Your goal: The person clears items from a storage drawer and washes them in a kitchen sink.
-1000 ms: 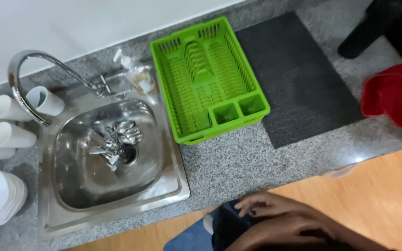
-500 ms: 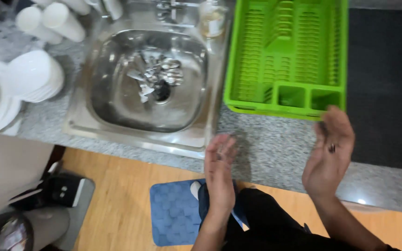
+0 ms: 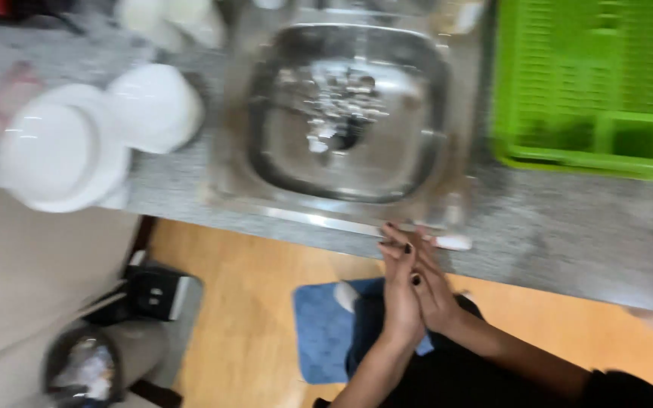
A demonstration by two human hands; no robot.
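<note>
Left hand [image 3: 400,291] pressed against right hand [image 3: 434,291].

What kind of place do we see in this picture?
Most likely a kitchen, at a washing-up spot. A steel sink is set into a grey stone counter, with a green dish rack beside it and stacked white bowls on the other side.

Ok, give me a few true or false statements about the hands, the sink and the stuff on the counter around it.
1. The left hand and right hand are pressed together. True.
2. The hands are inside the sink. False: they are at the counter's front edge, outside the basin.
3. A green dish rack sits to the right of the sink. True.
4. The dish rack is full of plates. False: no dishes show in it.
5. White dishes sit left of the sink. True.
</note>
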